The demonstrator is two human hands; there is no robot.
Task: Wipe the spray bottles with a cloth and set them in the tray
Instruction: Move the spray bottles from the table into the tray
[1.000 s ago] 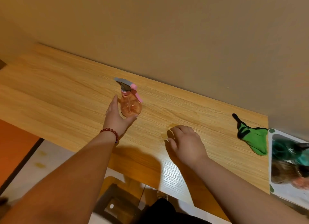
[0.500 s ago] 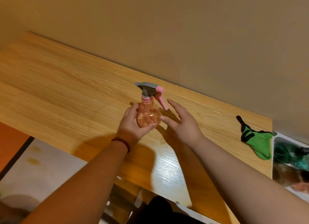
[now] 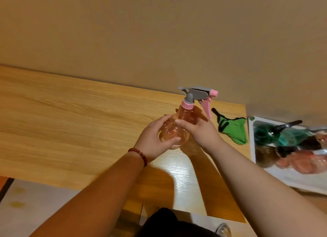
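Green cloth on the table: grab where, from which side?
Pinch the cloth at its bunched green middle, from straight above. It lies limp and low on the table, so no edge offers a side grip, and the tray stands close on its right.

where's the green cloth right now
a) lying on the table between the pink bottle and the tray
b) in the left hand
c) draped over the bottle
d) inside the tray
A: the green cloth lies flat on the table, to the right of the pink spray bottle held by the left hand and right hand, and short of the tray.
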